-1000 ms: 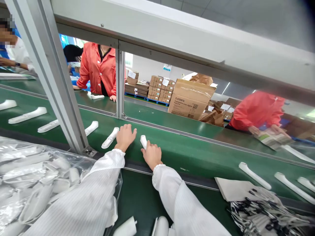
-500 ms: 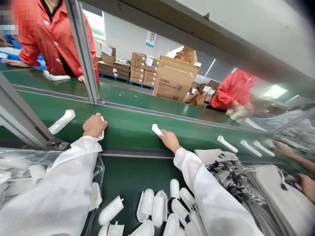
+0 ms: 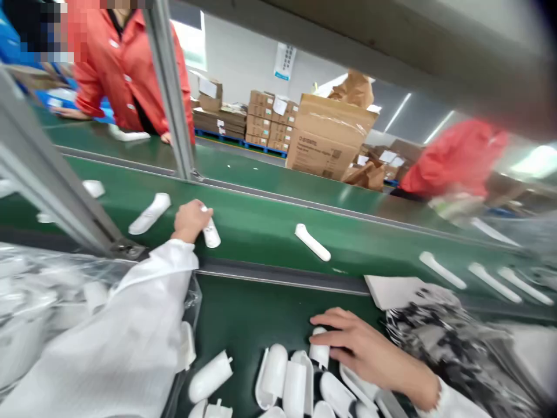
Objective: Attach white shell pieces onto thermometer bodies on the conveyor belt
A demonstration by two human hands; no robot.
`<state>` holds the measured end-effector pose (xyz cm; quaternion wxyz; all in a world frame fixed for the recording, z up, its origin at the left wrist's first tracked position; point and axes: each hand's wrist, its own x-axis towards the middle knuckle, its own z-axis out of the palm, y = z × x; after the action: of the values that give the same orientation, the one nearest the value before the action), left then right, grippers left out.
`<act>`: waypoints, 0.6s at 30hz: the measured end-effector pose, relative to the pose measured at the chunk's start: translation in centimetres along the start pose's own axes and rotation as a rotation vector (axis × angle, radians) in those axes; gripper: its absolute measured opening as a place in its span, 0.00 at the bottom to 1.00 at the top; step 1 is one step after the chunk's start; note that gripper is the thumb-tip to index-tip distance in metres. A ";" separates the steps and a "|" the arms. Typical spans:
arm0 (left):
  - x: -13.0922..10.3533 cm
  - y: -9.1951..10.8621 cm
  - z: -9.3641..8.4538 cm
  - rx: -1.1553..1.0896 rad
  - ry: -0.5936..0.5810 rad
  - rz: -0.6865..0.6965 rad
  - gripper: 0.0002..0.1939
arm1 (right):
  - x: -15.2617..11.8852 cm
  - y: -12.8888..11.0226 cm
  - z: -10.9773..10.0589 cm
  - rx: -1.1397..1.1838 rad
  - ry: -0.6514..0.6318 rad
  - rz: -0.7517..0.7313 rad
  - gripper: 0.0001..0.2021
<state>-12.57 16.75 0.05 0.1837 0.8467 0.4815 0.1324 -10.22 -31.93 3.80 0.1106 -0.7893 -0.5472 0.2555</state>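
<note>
Down on the smooth, dull-sheened green conveyor belt (image 3: 256, 226), the left hand (image 3: 191, 222) has its fingers curled in, pinching the upper end of a slim, glossy white plastic handle-shaped piece (image 3: 212, 235), whose rounded lower end pokes out on the hand's right, slanting toward the near edge. Just left of that hand lies a white bent-ended plastic piece (image 3: 150, 213), and well off to its right another long white piece with a hooked head (image 3: 313, 242) rests alone, out of touch of both hands. Over to the right hand (image 3: 348, 342), low above the flat green bench (image 3: 248, 313): fingers spread and slightly bent, reaching around a short white dome-topped plastic cap (image 3: 319, 349), which shows between them; whether the fingertips press on it, I cannot tell. Right beside and below sits a loose cluster of smooth, rounded white half-shells (image 3: 294, 388), some hollow side up, with a notched white cylinder (image 3: 211, 377) lying apart to their left. Under the ribbed white left sleeve (image 3: 130, 325), a crinkled clear plastic bag (image 3: 194, 296) bulges with white mouldings, and beyond the right hand spreads a blurred tangle of grey cords with black bits (image 3: 430, 319).
</note>
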 end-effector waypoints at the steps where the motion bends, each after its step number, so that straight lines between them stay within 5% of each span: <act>1: -0.2 -0.1 0.1 0.007 0.004 0.008 0.23 | 0.2 0.4 0.4 0.004 0.001 0.020 0.22; 4: -0.7 -0.2 0.3 0.018 -0.002 0.032 0.23 | 1.1 1.5 0.4 0.032 0.050 0.012 0.20; 7: -1.0 0.0 0.4 0.014 -0.009 0.061 0.23 | 4.2 0.9 -0.9 0.055 0.227 -0.003 0.18; 12: -1.5 0.6 0.3 0.056 -0.030 0.111 0.22 | 16.0 -3.7 -2.2 0.040 0.532 0.037 0.14; 15: -1.9 0.9 0.3 0.086 -0.044 0.154 0.24 | 22.8 -6.8 -1.6 -0.084 0.536 0.064 0.15; 18: -2.2 1.2 0.5 0.104 -0.055 0.196 0.25 | 26.0 -8.5 -0.6 -0.204 0.488 0.103 0.15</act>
<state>-12.52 14.21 0.00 0.1388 0.9013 0.3976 0.1014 -9.70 -4.74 0.83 0.1460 -0.8614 -0.4865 0.0066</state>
